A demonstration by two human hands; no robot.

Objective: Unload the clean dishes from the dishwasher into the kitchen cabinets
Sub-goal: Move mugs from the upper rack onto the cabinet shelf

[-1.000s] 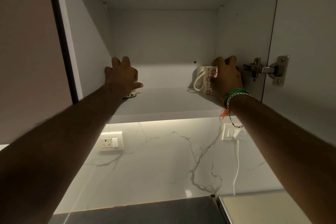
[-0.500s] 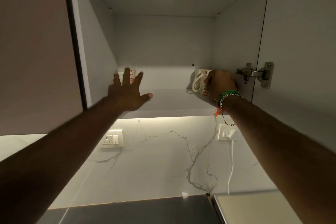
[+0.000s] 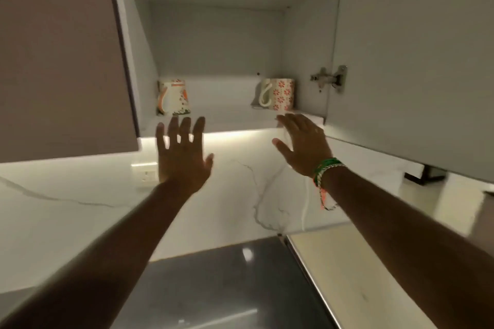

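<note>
1. Left hand [image 3: 181, 155] and right hand [image 3: 304, 144] are raised below the cabinet shelf [image 3: 235, 120], fingers spread, holding nothing.
2. A white mug with orange handle [image 3: 173, 97] stands at the shelf's left end.
3. A white mug with red flowers [image 3: 279, 94] stands at the right end.

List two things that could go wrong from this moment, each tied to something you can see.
1. The white mug with red flowers stands near the cabinet shelf's front edge; the open right hand just below could knock it.
2. The open grey cabinet door hangs at head height, so the person might bump it.
</note>
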